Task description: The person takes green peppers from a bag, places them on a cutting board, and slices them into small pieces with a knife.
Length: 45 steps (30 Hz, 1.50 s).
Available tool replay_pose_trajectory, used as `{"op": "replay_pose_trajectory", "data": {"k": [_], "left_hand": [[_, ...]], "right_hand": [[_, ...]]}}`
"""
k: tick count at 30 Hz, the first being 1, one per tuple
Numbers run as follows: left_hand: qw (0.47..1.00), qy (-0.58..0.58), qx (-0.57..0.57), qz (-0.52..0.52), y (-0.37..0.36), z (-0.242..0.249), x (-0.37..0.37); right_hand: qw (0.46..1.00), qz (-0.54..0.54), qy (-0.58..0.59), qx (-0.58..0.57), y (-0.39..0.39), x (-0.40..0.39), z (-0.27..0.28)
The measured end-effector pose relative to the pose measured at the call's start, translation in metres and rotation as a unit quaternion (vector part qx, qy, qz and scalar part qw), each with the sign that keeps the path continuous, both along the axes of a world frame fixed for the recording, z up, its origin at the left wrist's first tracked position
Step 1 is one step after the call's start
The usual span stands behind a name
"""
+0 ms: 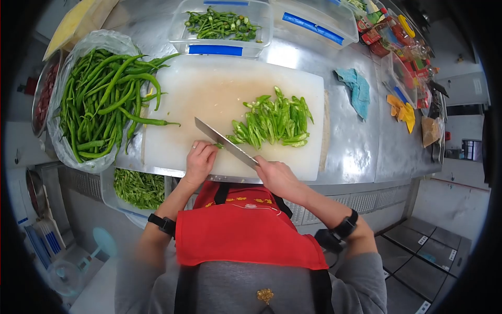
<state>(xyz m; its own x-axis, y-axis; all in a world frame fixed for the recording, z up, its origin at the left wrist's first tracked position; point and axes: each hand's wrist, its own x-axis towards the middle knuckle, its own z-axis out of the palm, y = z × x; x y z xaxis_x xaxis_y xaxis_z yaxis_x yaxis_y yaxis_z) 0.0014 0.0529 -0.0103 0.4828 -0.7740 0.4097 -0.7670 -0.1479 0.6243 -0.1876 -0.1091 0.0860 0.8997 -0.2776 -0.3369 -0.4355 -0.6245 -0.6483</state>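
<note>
My right hand point(276, 177) is wrapped round the handle of a broad knife point(227, 143), whose blade slants up and left over the white cutting board point(188, 78). Beside the blade, my left hand point(201, 161) has its fingers curled on a short green pepper piece point(218, 146), mostly hidden beneath them. Sliced green pepper point(274, 120) lies in a pile on the board, right of the blade. Whole long green peppers point(99, 99) fill a bowl lined with clear plastic point(51, 131) at the board's left, some hanging over its edge.
Behind the board stand a clear box point(178, 39) of pepper stems and another clear container point(334, 23). A blue cloth point(355, 90) and a yellow cloth point(401, 112) lie to the right. Below the counter's left edge sits a tub of cut greens point(138, 188).
</note>
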Motion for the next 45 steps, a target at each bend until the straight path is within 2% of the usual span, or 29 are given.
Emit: {"op": "replay_pose_trajectory", "data": {"k": [5,9,11,13,15,19,22,24,26,28,30,32,34,36,38,41,45], "left_hand": [[0.999,-0.026,0.019,-0.002,-0.004,0.005,0.001],[1.0,-0.011,0.024,0.017,-0.038,0.02,0.034],[0.997,-0.009,-0.054,0.052,-0.083,0.042,0.069],[0.984,-0.023,-0.169,0.053,-0.124,0.098,0.104],[0.973,-0.069,-0.204,0.082,-0.14,0.129,0.132],[0.957,-0.147,-0.029,0.25,-0.093,0.117,0.191],[0.879,-0.197,0.087,0.425,-0.032,0.078,0.255],[0.818,-0.222,0.182,0.499,0.007,0.048,0.285],[0.836,-0.076,0.316,0.442,0.034,0.07,0.289],[0.865,-0.114,0.19,0.449,0.045,0.075,0.291],[0.905,-0.185,0.046,0.381,0.04,0.1,0.27],[0.921,-0.261,-0.025,0.288,0.023,0.132,0.229],[0.958,-0.23,-0.075,0.153,0.001,0.145,0.178],[0.982,-0.183,-0.034,0.021,-0.017,0.107,0.132],[0.988,-0.112,0.11,-0.016,-0.028,0.069,0.083],[0.972,-0.09,0.215,-0.002,-0.03,0.024,0.051],[0.982,-0.072,0.172,0.032,-0.03,0.03,0.036]], "right_hand": [[0.999,-0.031,-0.035,0.0,-0.007,-0.007,-0.009],[0.99,-0.129,-0.04,-0.051,-0.032,-0.025,-0.01],[0.982,-0.163,-0.068,-0.062,-0.035,-0.031,-0.022],[0.982,-0.159,-0.073,-0.076,-0.033,-0.029,-0.02],[0.983,-0.149,-0.073,-0.083,-0.03,-0.025,-0.016],[0.984,-0.144,-0.048,-0.089,-0.032,-0.027,-0.015],[0.984,-0.15,-0.046,-0.086,-0.03,-0.023,-0.012],[0.983,-0.149,-0.052,-0.092,-0.028,-0.023,-0.01],[0.983,-0.139,-0.058,-0.105,-0.029,-0.022,-0.01],[0.982,-0.139,-0.068,-0.105,-0.03,-0.022,-0.01],[0.982,-0.138,-0.072,-0.103,-0.028,-0.024,-0.012],[0.982,-0.137,-0.075,-0.105,-0.031,-0.025,-0.017],[0.983,-0.136,-0.064,-0.103,-0.032,-0.023,-0.017],[0.983,-0.138,-0.059,-0.102,-0.033,-0.024,-0.017],[0.983,-0.14,-0.062,-0.098,-0.033,-0.025,-0.018],[0.982,-0.152,-0.06,-0.094,-0.032,-0.026,-0.021],[0.982,-0.158,-0.062,-0.082,-0.03,-0.026,-0.016]]}}
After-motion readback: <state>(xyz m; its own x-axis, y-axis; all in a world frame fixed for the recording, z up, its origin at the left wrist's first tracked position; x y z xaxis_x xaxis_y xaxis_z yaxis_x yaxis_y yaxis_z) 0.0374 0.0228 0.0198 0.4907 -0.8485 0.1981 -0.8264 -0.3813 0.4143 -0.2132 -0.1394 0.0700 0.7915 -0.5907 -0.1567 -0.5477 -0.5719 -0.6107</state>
